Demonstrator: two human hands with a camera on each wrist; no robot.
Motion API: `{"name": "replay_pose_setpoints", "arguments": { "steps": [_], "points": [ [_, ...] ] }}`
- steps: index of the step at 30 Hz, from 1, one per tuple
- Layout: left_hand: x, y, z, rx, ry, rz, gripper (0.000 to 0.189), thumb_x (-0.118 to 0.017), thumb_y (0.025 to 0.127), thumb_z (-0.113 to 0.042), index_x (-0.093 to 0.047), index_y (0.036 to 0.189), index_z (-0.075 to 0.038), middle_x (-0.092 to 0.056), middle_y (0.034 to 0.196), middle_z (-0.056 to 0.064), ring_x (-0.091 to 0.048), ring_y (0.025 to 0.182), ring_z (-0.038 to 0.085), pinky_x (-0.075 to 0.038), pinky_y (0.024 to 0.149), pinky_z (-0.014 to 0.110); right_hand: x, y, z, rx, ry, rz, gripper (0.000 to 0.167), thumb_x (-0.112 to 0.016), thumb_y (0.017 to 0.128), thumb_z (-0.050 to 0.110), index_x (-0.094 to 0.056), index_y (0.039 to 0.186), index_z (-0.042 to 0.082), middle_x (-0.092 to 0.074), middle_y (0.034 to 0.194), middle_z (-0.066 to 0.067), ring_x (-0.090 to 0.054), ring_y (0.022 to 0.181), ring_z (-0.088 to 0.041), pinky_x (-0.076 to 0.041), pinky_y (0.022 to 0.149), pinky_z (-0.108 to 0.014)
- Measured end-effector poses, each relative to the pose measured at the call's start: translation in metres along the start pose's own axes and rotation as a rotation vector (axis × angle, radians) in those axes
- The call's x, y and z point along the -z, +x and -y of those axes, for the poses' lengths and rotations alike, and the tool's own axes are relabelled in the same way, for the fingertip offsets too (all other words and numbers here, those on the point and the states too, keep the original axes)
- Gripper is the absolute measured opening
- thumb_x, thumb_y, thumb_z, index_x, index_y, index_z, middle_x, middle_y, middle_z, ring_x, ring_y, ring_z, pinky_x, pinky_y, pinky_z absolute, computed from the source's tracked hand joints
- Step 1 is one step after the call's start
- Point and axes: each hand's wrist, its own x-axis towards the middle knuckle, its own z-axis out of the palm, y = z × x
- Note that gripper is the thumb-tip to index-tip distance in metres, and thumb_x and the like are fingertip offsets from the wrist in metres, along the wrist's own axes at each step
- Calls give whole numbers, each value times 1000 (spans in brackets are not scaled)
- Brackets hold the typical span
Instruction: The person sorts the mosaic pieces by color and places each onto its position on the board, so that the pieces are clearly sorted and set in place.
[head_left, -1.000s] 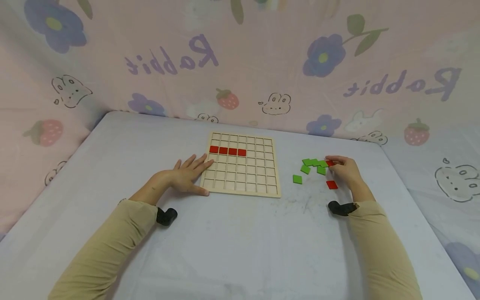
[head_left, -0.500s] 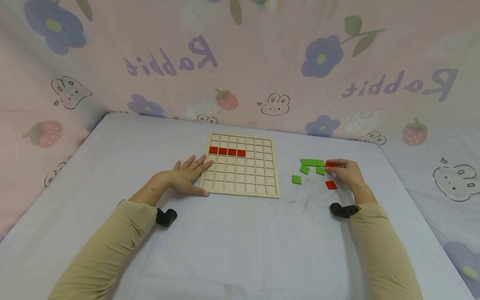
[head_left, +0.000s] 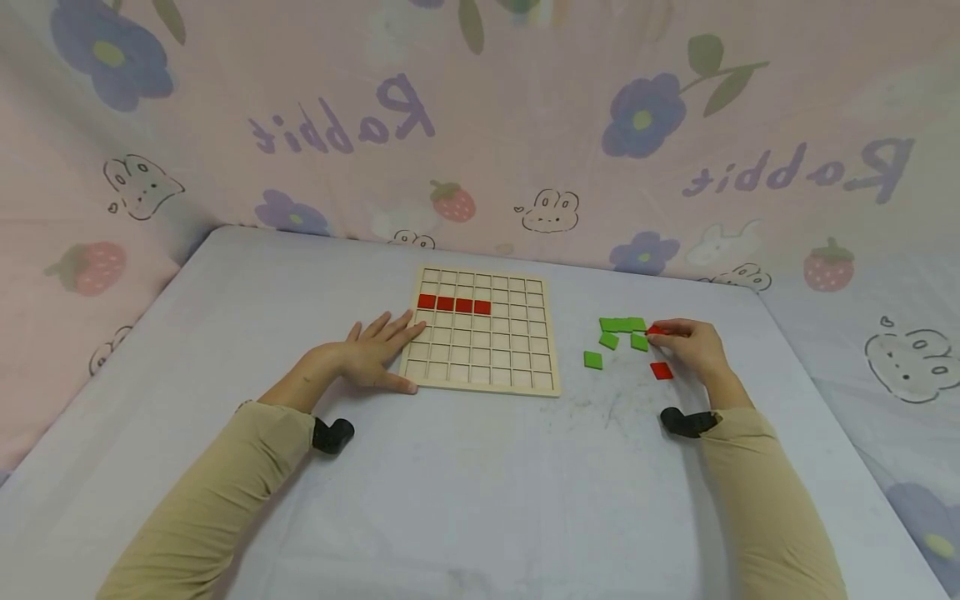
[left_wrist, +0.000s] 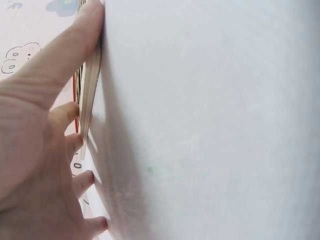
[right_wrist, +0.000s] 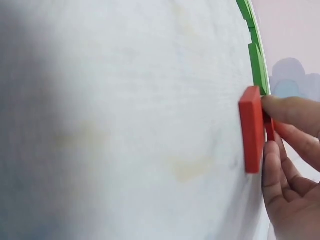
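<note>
My left hand [head_left: 371, 357] lies with spread, straight fingers at the left edge of a wooden grid board [head_left: 480, 375]; its index fingertip and thumb are on the rim. In the left wrist view the thumb [left_wrist: 70, 50] rests along the board's edge [left_wrist: 91, 82]. Four cells of one row hold red tiles [head_left: 446, 303], side by side from the left. On the right, my right hand [head_left: 693, 343] pinches a red tile [head_left: 654, 330] between thumb and fingers, right beside the green tiles [head_left: 618, 325]. Nearer lies a loose red tile [head_left: 661, 371], large in front of the fingers in the right wrist view.
Several green tiles form a short row, with single green tiles [head_left: 593, 360] just in front of it. A white cloth covers the table [head_left: 480, 492]. A patterned curtain [head_left: 480, 108] hangs behind and at the sides. Black wrist cameras [head_left: 333, 435] sit at both cuffs.
The back green tiles have shifted from a zigzag into a straighter row. The pinched red tile has moved slightly left and turned. My left hand has stayed in place.
</note>
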Motion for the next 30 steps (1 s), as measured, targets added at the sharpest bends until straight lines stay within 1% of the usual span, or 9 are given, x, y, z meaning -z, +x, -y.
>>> {"name": "replay_pose_setpoints", "arguments": {
  "steps": [6,11,14,18,20,26,28,30],
  "points": [
    [0,1,1,4,3,2,100,-66,86,-50,-3,156,-16,12,161,12,13,146,42,8,110,68,-1,0,0,14,7,-5,58,-63,92,38,-52,134,0,-50,137,-25,-40,127,-37,-33,106,-51],
    [-1,1,2,3,0,2,100,-66,86,-50,-2,156,-16,12,161,12,13,146,42,8,109,69,-2,0,1,29,20,9,60,-62,92,41,-51,136,1,-50,136,-24,-43,119,-33,-38,96,-42],
    [0,1,2,-1,-5,1,100,-66,86,-50,-3,156,-16,12,161,12,13,145,42,8,109,69,-3,0,1,45,21,9,60,-62,92,42,-52,136,2,-50,135,-23,-44,117,-32,-38,95,-40],
    [0,0,1,-4,-8,0,100,-66,86,-50,-3,156,-16,12,161,12,13,145,42,8,109,69,-4,1,3,69,22,13,60,-62,92,42,-52,136,2,-50,134,-23,-45,117,-32,-39,96,-41],
    [0,0,1,-5,-9,1,99,-65,86,-49,-3,156,-15,12,161,12,13,145,42,8,109,69,-5,1,5,77,19,15,59,-62,92,42,-52,136,3,-51,134,-22,-46,116,-30,-40,94,-39],
    [0,0,2,-4,-4,0,99,-65,87,-50,-3,156,-16,13,161,12,14,145,42,7,109,69,-7,3,11,111,4,12,58,-62,92,43,-53,135,5,-52,133,-20,-49,111,-25,-42,84,-26],
    [0,0,2,-4,-1,-1,99,-65,87,-50,-3,156,-16,13,161,12,13,145,42,7,109,69,-7,2,14,126,6,19,57,-61,92,42,-53,135,5,-53,133,-20,-50,112,-25,-42,83,-25],
    [0,0,1,-5,-1,-1,99,-65,86,-50,-3,156,-16,13,161,12,13,146,42,7,109,69,-8,1,17,138,11,24,56,-61,92,41,-53,135,4,-53,133,-20,-50,114,-28,-42,85,-27]
  ]
}}
